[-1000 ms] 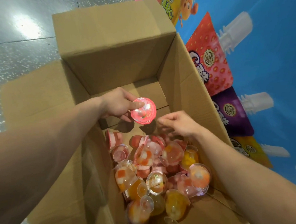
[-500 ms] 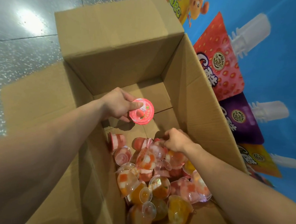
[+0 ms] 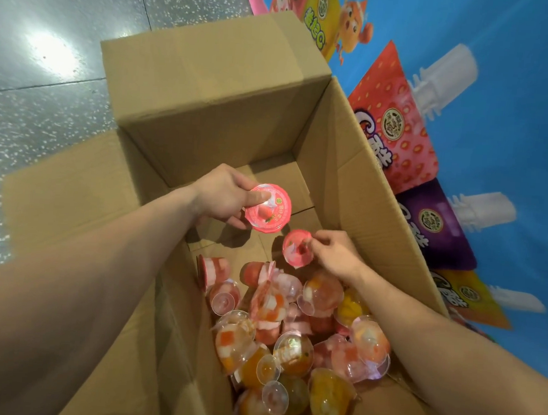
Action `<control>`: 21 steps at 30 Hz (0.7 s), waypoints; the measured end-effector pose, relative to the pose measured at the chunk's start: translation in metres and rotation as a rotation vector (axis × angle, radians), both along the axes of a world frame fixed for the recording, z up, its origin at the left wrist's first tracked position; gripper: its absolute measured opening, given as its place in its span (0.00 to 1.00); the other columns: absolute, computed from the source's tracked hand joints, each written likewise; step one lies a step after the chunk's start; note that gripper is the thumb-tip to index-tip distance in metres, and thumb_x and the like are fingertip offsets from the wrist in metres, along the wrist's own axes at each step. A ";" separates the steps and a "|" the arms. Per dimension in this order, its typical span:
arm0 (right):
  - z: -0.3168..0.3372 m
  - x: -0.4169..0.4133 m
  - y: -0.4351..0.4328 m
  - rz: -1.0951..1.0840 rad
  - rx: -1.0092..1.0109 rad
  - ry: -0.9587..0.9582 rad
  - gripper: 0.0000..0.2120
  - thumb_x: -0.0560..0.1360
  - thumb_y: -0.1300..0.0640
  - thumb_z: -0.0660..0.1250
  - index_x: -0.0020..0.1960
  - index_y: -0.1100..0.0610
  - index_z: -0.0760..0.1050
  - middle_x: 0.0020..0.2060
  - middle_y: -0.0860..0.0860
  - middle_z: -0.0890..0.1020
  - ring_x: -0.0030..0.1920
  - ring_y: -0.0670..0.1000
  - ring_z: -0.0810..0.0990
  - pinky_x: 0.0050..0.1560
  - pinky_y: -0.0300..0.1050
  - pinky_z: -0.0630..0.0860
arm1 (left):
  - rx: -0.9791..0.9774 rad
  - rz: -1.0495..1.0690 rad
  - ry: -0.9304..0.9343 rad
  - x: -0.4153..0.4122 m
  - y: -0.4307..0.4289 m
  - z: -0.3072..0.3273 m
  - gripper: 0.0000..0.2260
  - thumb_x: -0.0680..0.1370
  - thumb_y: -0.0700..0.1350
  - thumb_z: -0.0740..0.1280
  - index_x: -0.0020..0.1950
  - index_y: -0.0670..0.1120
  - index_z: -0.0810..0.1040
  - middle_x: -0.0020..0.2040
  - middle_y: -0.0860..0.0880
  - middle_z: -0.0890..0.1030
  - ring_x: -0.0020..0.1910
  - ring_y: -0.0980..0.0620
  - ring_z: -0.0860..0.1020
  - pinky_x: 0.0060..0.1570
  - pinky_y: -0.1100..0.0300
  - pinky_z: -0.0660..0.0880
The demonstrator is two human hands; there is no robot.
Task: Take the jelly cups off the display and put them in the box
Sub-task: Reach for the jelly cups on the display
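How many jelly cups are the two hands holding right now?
2. One pink-lidded cup is in the left hand, over the box floor. The other pink cup is pinched by the right hand, just above the pile. A palm could hide more.

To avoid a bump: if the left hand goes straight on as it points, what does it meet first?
Probably the box's right wall; nothing else lies before the left hand, but depth is unclear.

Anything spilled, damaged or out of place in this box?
No spill or damage shows. The jelly cups lie heaped in the box, tipped sideways or upside down. The left hand grips a pink-lidded cup; the right hand pinches a second cup.
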State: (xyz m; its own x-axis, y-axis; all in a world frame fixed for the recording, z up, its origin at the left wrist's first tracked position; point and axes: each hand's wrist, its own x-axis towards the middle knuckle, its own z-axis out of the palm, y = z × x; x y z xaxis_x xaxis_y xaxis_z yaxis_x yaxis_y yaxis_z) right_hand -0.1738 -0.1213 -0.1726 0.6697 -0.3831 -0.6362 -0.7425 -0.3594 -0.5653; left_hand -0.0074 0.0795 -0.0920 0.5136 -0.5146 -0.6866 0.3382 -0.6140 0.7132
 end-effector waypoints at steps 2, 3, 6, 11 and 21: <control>0.013 0.006 -0.002 -0.202 0.196 -0.060 0.09 0.81 0.54 0.67 0.47 0.55 0.84 0.37 0.53 0.84 0.39 0.51 0.81 0.46 0.56 0.80 | -0.010 0.001 -0.003 0.001 -0.002 0.006 0.11 0.78 0.47 0.71 0.58 0.43 0.84 0.46 0.44 0.86 0.42 0.50 0.86 0.42 0.55 0.84; 0.021 0.009 -0.004 -0.263 0.294 -0.078 0.09 0.81 0.54 0.65 0.53 0.54 0.84 0.42 0.55 0.86 0.42 0.53 0.84 0.49 0.57 0.81 | -0.016 -0.004 -0.008 0.002 -0.002 0.011 0.11 0.78 0.47 0.71 0.57 0.44 0.84 0.46 0.45 0.86 0.42 0.51 0.86 0.44 0.54 0.84; 0.044 0.015 -0.008 -0.311 0.414 -0.117 0.11 0.83 0.54 0.64 0.60 0.54 0.81 0.50 0.58 0.86 0.48 0.54 0.85 0.49 0.53 0.83 | -0.036 -0.015 -0.039 0.007 -0.001 0.024 0.10 0.78 0.48 0.71 0.57 0.46 0.84 0.46 0.46 0.86 0.43 0.50 0.86 0.48 0.50 0.84; 0.090 0.015 -0.005 -0.292 0.467 -0.126 0.10 0.82 0.58 0.65 0.56 0.63 0.81 0.48 0.62 0.86 0.48 0.60 0.87 0.51 0.52 0.83 | -0.067 0.020 -0.032 0.021 0.009 0.047 0.11 0.77 0.48 0.72 0.57 0.45 0.85 0.44 0.43 0.87 0.46 0.43 0.86 0.48 0.50 0.84; 0.207 0.043 -0.014 -0.233 0.354 -0.318 0.08 0.79 0.57 0.69 0.55 0.57 0.84 0.50 0.60 0.86 0.53 0.59 0.86 0.57 0.58 0.81 | -0.167 -0.057 -0.025 0.036 0.016 0.119 0.11 0.78 0.45 0.70 0.53 0.37 0.80 0.35 0.41 0.82 0.32 0.47 0.81 0.28 0.62 0.79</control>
State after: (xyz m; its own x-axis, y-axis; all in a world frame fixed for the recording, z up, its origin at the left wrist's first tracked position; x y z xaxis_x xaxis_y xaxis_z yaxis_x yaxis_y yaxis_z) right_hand -0.1304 -0.1357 0.0343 0.7732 -0.3439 -0.5328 -0.5521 0.0482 -0.8324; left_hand 0.0290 0.0958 0.0272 0.4966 -0.6493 -0.5761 0.2870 -0.5035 0.8149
